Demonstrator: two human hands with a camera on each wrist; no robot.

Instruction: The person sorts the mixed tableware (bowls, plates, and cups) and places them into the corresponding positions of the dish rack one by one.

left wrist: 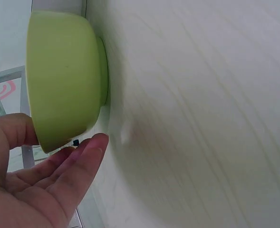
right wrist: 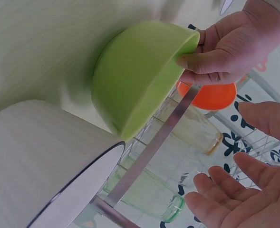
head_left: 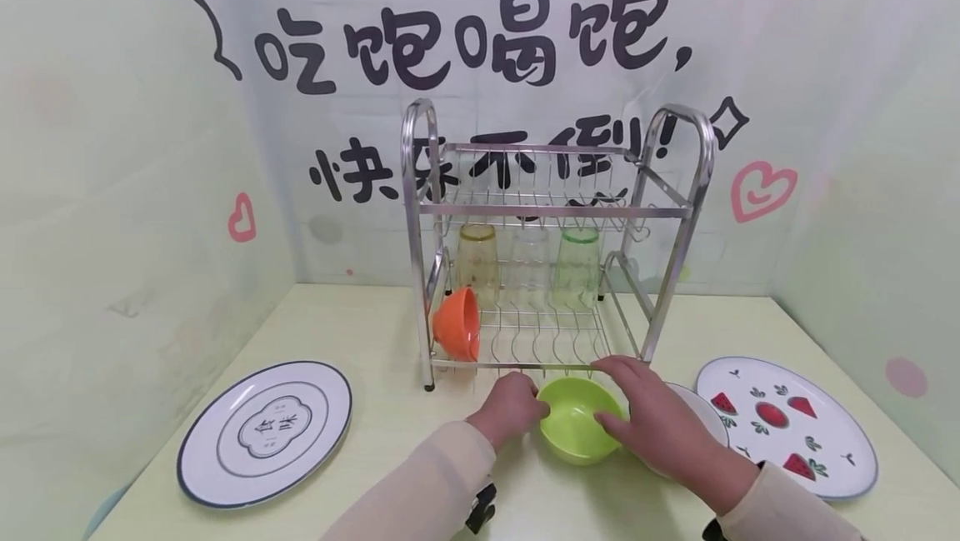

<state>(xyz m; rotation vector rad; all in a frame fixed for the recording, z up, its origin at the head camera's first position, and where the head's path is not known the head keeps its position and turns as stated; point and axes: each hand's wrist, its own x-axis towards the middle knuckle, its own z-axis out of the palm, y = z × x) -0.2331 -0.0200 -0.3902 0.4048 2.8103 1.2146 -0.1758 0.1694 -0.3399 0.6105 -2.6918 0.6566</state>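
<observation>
A light green bowl (head_left: 577, 433) is at the table's front middle, opening upward. My left hand (head_left: 513, 409) pinches its left rim, thumb inside and fingers under the outer wall in the left wrist view. The bowl's foot is close to the tabletop; whether it touches, I cannot tell. My right hand (head_left: 660, 424) is at the bowl's right side; in the right wrist view its spread fingers (right wrist: 211, 204) are apart from the bowl. Partly hidden behind that hand is a white bowl (right wrist: 49, 156) with a dark rim. An orange bowl (head_left: 453, 328) stands on its side in the rack's lower left.
A two-tier metal dish rack (head_left: 555, 212) stands behind the hands. Inside are a yellowish glass (head_left: 477, 266), a clear glass (head_left: 529, 266) and a green glass (head_left: 577, 266). A white plate (head_left: 217, 433) lies left, a watermelon-patterned plate (head_left: 817, 441) right.
</observation>
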